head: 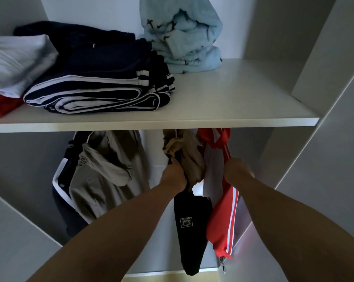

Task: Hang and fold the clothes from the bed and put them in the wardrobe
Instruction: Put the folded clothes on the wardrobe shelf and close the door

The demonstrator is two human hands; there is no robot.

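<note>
Under the wardrobe shelf (233, 94), which cuts off the tops of the hanging clothes, the left hand (174, 175) grips a black garment (191, 226) and the right hand (238, 169) clutches the red jacket (223, 220) (fingertips buried in cloth).

Bare left hand (173, 175) and right hand (238, 169), 2 bare forearms (131, 220)

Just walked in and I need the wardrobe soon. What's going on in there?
A person is reaching under the shelf with both hands among hanging clothes. The left hand grips a black garment beside a beige garment; the right hand grips a red jacket with white stripes. Folded navy clothes and a light blue bundle sit on the shelf.
</note>
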